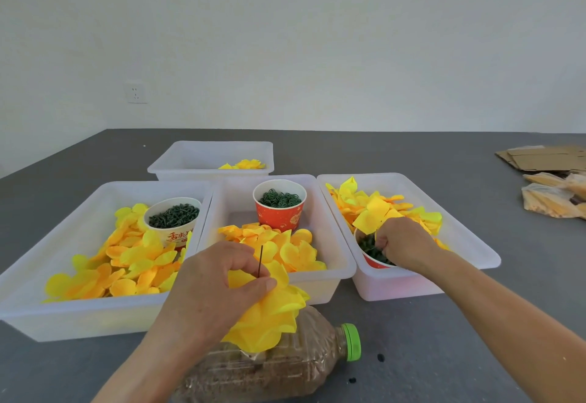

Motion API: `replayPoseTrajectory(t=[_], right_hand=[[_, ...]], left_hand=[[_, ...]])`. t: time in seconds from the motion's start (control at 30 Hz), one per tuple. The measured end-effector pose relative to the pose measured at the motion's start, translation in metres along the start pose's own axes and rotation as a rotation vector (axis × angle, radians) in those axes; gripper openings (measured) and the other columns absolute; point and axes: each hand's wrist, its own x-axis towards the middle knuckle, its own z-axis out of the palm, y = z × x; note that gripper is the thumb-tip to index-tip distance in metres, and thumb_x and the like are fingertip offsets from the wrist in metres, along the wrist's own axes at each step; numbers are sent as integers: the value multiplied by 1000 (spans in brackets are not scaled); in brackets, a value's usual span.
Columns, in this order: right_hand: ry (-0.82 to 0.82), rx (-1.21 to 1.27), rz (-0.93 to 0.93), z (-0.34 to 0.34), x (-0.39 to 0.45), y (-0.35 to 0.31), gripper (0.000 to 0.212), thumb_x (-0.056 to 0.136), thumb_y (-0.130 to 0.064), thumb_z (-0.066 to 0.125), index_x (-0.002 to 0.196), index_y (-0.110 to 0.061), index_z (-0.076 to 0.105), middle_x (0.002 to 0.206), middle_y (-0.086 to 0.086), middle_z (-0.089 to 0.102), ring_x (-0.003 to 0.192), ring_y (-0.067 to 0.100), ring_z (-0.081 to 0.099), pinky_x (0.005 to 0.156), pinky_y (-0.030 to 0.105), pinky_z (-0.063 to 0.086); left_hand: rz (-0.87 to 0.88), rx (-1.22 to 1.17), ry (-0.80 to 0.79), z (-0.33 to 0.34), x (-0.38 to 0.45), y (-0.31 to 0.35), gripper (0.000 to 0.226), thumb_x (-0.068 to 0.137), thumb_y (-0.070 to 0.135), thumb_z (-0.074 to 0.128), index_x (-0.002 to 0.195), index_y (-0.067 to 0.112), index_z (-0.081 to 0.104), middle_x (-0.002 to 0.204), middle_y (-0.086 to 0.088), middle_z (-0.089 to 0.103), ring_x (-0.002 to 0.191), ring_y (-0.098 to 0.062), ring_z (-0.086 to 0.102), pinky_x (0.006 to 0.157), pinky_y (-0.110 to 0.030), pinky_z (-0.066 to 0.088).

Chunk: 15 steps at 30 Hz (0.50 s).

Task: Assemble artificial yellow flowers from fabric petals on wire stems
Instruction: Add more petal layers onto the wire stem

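Note:
My left hand (218,288) pinches a yellow fabric flower (272,317) low in the middle, with a thin dark wire stem (260,261) sticking up out of it between my fingers. My right hand (402,244) reaches into a red paper cup (375,261) of small dark green pieces in the right bin (469,244), fingers curled down into the cup; what they hold is hidden. Loose yellow petals (377,212) lie behind that cup.
A left bin (47,244) holds petals and a white cup (172,215) of green parts. The middle bin (336,263) holds petals and a red cup (279,206) of green rings. A far bin (212,155), a lying bottle (285,367) and cardboard (545,157) also stand here.

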Motion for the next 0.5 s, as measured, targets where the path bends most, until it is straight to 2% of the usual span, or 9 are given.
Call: replayPoseTrajectory(t=[0.07,0.17,0.27,0.4,0.47,0.5], right_hand=[[0,16,10,-6,0,1,27,90,-8,52,109,-16,70,112,6,66,105,25,59,85,29,48],[13,59,31,-14,0,2,23,90,-12,53,107,-11,69,110,9,66,105,25,60,87,30,48],[22,127,84,-21,-1,0,23,91,-14,54,107,-2,66,111,13,66,106,27,60,87,34,47],[88,266,62,-32,-2,7,19,86,-14,63,85,3,71,87,17,71,81,25,64,74,32,49],[81,401,57,-34,0,14,18,87,-12,63,78,2,70,73,17,69,67,20,60,72,30,49],[68,472,59,-34,0,18,16,87,-10,63,78,2,69,70,17,68,66,20,60,73,31,50]], left_hand=[[0,-4,-2,1,0,1,12,69,24,80,63,31,72,99,26,60,99,16,46,83,-20,32],[7,13,-1,2,1,0,12,69,25,80,64,31,72,98,27,59,97,19,45,76,-5,31],[0,10,0,2,1,-1,11,69,24,80,64,31,72,96,27,60,94,21,45,74,-2,31],[2,4,-5,2,1,-2,11,69,25,80,66,32,72,99,25,60,97,19,45,76,-7,33],[3,1,-5,2,1,-2,11,68,25,80,66,32,72,99,26,60,96,20,45,76,-11,34],[3,-2,-5,2,1,-2,11,68,25,80,66,32,72,99,26,60,95,20,45,76,-11,34]])
